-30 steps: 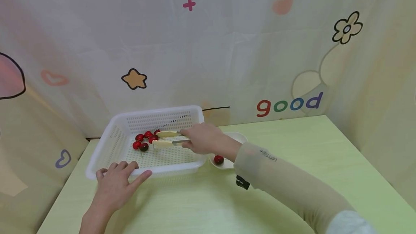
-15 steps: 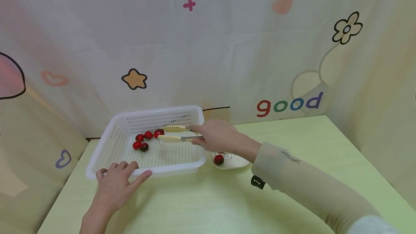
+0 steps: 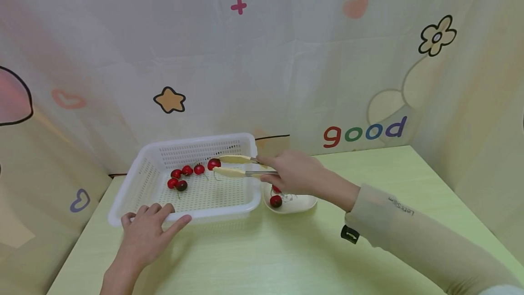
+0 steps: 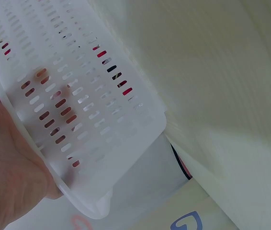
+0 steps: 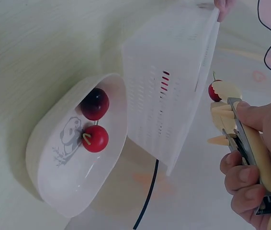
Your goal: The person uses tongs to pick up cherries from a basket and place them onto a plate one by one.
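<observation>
A white perforated basket (image 3: 213, 213) stands on the table, and my left hand (image 3: 144, 236) holds its near rim at the left corner. Through the basket's slots, parts of the fingers show in the left wrist view. My right hand (image 3: 300, 174) grips cream-tipped tongs (image 3: 232, 173), which pinch a red cherry (image 3: 214, 164). That cherry appears above the basket's rim in the right wrist view. Several loose cherries (image 3: 181, 185) lie on the basket floor left of the tongs. Below the right hand sits a small white dish (image 5: 73, 191) with a panda print, bearing a dark cherry (image 5: 95, 104) and a brighter cherry (image 5: 95, 139).
The pale green table (image 3: 229, 258) runs back to a patterned curtain (image 3: 270, 81), close behind the basket. The dish stands directly right of the basket. A beige sleeve (image 3: 413, 226) covers the right forearm.
My right hand and the tongs have moved right, carrying one cherry away from the others. More of the dish has come into sight. The left hand and basket have stayed put.
</observation>
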`<state>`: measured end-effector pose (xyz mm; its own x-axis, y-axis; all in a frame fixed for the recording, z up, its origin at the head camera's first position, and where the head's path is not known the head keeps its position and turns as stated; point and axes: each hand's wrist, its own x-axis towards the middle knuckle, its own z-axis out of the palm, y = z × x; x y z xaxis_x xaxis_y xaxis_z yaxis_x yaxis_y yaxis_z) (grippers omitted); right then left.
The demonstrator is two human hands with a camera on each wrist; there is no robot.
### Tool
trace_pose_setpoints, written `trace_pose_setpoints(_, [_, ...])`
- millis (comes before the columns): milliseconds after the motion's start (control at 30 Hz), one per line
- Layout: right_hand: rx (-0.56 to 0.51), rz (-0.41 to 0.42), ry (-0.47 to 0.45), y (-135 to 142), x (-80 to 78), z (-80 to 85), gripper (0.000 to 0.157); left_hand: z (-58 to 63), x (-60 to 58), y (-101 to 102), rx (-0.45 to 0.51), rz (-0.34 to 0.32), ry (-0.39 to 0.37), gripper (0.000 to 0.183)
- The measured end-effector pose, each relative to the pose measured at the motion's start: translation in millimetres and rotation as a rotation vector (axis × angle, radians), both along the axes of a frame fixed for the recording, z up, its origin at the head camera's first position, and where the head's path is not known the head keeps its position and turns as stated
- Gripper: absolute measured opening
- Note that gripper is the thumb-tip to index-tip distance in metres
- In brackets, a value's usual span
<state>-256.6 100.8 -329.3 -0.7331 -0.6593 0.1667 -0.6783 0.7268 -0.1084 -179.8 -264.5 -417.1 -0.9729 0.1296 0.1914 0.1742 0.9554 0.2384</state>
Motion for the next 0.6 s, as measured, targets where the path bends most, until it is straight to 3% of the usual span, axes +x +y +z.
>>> trace_pose_setpoints(400, [-0.036, 0.012, 0.088, 26, 11.1, -2.7, 0.046, 0.6, 0.5, 0, 0.001, 0.002, 0.005, 0.058])
trace_pose_setpoints(600, [-0.023, -0.053, 0.045, 38, 15.9, -3.2, 0.053, -0.3, 0.2, 0, -0.004, 0.000, 0.007, 0.058])
